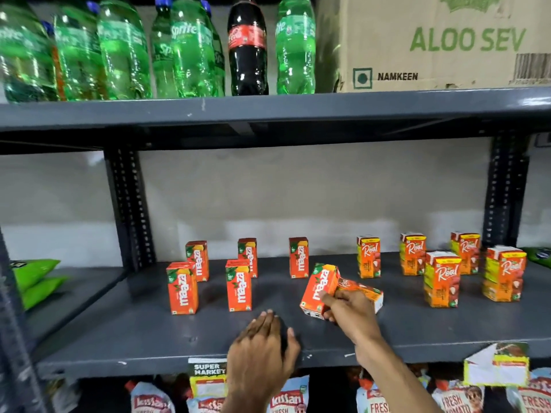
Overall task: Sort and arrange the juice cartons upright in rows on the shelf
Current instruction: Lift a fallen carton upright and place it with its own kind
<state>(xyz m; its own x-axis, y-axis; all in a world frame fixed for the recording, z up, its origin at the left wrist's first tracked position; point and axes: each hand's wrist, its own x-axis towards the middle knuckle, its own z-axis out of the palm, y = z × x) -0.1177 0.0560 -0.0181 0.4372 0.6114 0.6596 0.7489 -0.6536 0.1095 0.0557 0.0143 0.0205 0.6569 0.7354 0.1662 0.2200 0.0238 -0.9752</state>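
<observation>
Several orange Maaza cartons stand upright on the grey shelf (149, 338), left and middle, such as the front-left one (182, 288) and one further back (298, 257). Several Real cartons stand upright on the right, one at the front (441, 283). My right hand (348, 312) grips a tilted Maaza carton (317, 289), lifted off the shelf. A Real carton (362, 290) lies on its side right behind it, touching it. My left hand (264, 350) rests palm down at the shelf's front edge, fingers apart, holding nothing.
Sprite bottles (190, 46), a cola bottle (247, 46) and a cardboard box (432, 40) fill the upper shelf. Green packets (35, 281) lie at the left on the neighbouring shelf. Ketchup pouches (290, 397) hang below. Dark slotted uprights (128, 210) flank the bay.
</observation>
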